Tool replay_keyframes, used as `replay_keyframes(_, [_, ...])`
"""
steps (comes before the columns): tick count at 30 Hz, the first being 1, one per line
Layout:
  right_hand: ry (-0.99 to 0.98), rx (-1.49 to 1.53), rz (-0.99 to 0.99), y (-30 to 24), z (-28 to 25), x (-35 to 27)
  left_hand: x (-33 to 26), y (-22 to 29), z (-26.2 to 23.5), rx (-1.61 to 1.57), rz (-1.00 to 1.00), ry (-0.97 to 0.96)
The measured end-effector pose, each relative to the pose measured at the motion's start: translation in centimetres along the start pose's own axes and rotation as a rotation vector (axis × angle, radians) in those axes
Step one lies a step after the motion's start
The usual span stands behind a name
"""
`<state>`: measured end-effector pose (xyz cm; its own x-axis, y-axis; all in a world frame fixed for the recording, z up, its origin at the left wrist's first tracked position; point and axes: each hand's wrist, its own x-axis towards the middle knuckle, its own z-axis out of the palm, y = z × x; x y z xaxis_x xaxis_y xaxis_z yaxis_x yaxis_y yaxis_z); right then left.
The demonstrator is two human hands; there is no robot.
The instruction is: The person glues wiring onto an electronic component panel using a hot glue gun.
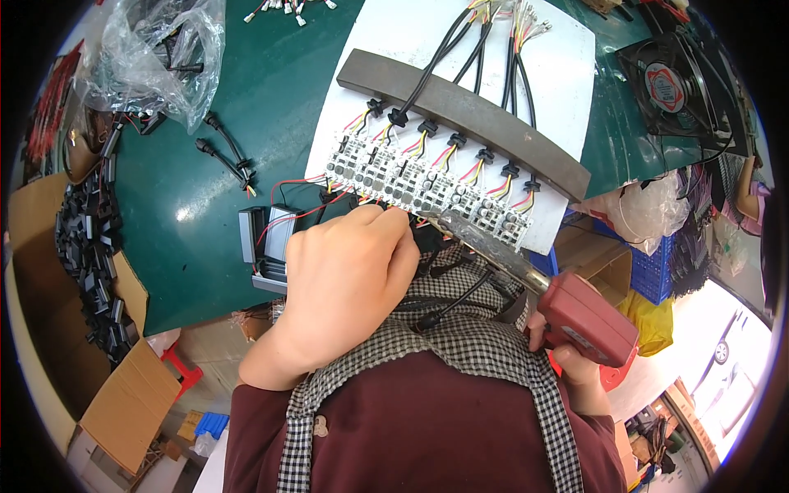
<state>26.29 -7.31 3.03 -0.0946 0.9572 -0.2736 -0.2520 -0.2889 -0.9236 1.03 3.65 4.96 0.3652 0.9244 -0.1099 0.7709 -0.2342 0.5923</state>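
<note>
My right hand (578, 366) grips a dark red soldering gun (585, 320) by its handle. The gun's metal barrel slants up and left, with its tip at the near edge of a row of white circuit boards (427, 193). My left hand (349, 283) is closed right beside that tip, at the same edge; its fingertips are hidden, so what they pinch cannot be made out. Coloured wires from black cables (479, 66) join the boards' far side. A dark grey bar (460, 115) lies across those cables. Boards and bar lie on a white sheet (341, 107).
Metal cases (275, 238) with red wires sit left of my left hand on the green table (181, 263). Short black cables (226, 156) and a clear plastic bag (156, 57) lie farther left. A black fan (666, 86) stands at the far right. A cardboard box (123, 394) holds black parts.
</note>
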Motion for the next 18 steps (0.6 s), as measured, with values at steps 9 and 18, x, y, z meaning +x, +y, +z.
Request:
replay_keyframes(9, [0.026, 0.028, -0.006, 0.0, 0.1, -0.3, 0.1, -0.1, -0.2, 0.079, 0.046, -0.040])
replay_keyframes(18, [-0.008, -0.124, -0.021, 0.1, -0.2, 0.2, 0.2, 0.4, 0.6, 0.083, -0.046, 0.008])
